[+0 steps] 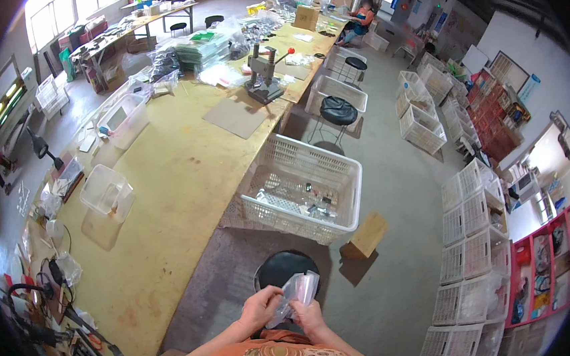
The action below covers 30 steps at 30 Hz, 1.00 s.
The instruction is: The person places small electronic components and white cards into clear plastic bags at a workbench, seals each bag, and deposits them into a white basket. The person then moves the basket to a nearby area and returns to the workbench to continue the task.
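In front of my body, above a round black stool [280, 270], both hands hold a clear plastic bag [301, 286]. My left hand [261, 306] pinches the bag's left side with bent fingers. Lower down, my right hand [308, 315] grips it with the thumb lying on the film. Something pale pinkish shows at the bag's upper part; I cannot tell whether it is inside or only a sheen. Just beyond the stool is a white plastic crate [302, 225] with small parts in it.
A long yellow-topped table [160, 208] runs along my left, bearing clear bins [107, 192], a drill-press-like stand [264, 79] and stacked plastic bags [203, 50]. A wooden block [364, 236] stands on the floor. Stacked white crates [469, 264] line the right. A person [361, 19] sits far off.
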Tool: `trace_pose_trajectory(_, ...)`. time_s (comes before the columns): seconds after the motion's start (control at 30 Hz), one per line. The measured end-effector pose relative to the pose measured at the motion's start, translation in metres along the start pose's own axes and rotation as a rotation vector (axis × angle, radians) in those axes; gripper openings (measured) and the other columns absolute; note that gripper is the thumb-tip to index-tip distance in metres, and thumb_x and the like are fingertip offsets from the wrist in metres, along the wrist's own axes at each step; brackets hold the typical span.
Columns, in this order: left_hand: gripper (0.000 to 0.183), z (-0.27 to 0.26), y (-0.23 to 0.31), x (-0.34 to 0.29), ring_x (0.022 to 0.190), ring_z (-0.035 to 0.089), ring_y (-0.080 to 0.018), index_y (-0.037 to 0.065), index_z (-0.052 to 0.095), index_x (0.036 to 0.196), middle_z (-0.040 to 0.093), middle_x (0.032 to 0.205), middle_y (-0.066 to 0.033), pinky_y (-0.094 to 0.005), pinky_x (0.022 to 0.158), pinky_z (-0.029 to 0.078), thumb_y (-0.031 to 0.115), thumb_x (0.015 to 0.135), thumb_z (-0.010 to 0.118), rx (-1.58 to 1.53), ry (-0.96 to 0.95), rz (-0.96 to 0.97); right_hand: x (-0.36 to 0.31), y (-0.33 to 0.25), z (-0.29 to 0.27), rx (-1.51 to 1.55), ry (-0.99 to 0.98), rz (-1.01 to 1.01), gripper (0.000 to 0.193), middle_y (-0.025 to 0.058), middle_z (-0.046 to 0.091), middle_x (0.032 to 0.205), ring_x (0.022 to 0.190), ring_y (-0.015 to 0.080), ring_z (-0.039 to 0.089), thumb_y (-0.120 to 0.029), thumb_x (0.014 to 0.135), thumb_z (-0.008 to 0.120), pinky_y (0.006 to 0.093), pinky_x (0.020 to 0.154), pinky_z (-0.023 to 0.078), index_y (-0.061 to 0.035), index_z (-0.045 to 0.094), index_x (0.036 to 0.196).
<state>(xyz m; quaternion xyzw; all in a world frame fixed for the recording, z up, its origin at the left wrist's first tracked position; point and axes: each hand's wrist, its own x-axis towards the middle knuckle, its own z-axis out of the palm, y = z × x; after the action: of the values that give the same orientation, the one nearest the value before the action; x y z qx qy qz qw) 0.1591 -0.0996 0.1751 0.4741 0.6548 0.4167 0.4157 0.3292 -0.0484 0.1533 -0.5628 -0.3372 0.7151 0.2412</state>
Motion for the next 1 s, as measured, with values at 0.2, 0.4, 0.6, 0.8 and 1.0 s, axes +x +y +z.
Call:
trace_pose_trajectory(0.2, 0.058, -0.013, -0.037, -0.003, 0.078, 0.062, -0.0129, 0.003, 0.045, 0.128, 0.065, 0.086, -0.0053, -0.0300, 0.067, 0.051, 0.029, 0.087, 0.078, -0.443, -0.137, -0.077, -0.013, -0.022, 0.044, -0.079, -0.137, 0.001, 0.011, -0.0020, 0.058, 0.068, 0.050, 0.0070, 0.049, -0.014, 0.090, 0.069, 0.0240, 0.044, 0.037, -0.0051, 0.068, 0.096)
trace_pose_trajectory(0.4, 0.057, -0.042, -0.027, 0.000, 0.070, 0.061, -0.0107, 0.004, 0.040, 0.133, 0.065, 0.081, -0.0062, -0.0273, 0.063, 0.051, 0.011, 0.086, 0.072, -0.248, 0.046, -0.132, -0.007, -0.017, 0.046, -0.088, -0.089, -0.063, 0.016, -0.0007, 0.060, 0.075, 0.053, 0.0082, 0.050, -0.017, 0.089, 0.069, 0.0241, 0.046, 0.040, -0.0042, 0.067, 0.099)
trace_pose_trajectory(0.6, 0.011, -0.048, -0.014, 0.025, 0.072, 0.066, -0.0204, 0.001, 0.068, 0.096, 0.067, 0.083, -0.0115, -0.0331, 0.066, 0.052, 0.008, 0.088, 0.066, -0.119, 0.271, 0.051, 0.030, 0.023, 0.013, -0.703, 0.059, -0.474, 0.024, 0.0172, 0.069, 0.081, 0.065, 0.0328, 0.066, -0.017, 0.085, 0.067, 0.0402, 0.055, 0.050, -0.0047, 0.064, 0.105)
trace_pose_trajectory(0.8, 0.013, -0.034, -0.007, 0.028, 0.080, 0.067, -0.0294, 0.003, 0.069, 0.098, 0.068, 0.089, -0.0161, -0.0362, 0.071, 0.053, 0.010, 0.088, 0.066, 0.068, 0.156, 0.153, -0.041, -0.051, 0.054, -0.697, -0.108, -0.573, 0.041, 0.0232, 0.066, 0.097, 0.089, 0.0444, 0.066, -0.013, 0.091, 0.061, 0.0435, 0.073, 0.054, -0.0101, 0.050, 0.130)
trace_pose_trajectory(1.0, 0.015, 0.016, -0.031, 0.024, 0.082, 0.059, -0.0074, 0.000, 0.071, 0.099, 0.070, 0.093, -0.0010, -0.0265, 0.071, 0.050, 0.011, 0.092, 0.065, -0.592, 0.089, -0.242, -0.021, -0.015, 0.017, -0.723, -0.132, -0.360, 0.047, 0.0111, 0.068, 0.089, 0.073, 0.0182, 0.066, -0.011, 0.094, 0.056, 0.0319, 0.065, 0.052, -0.0124, 0.047, 0.141)
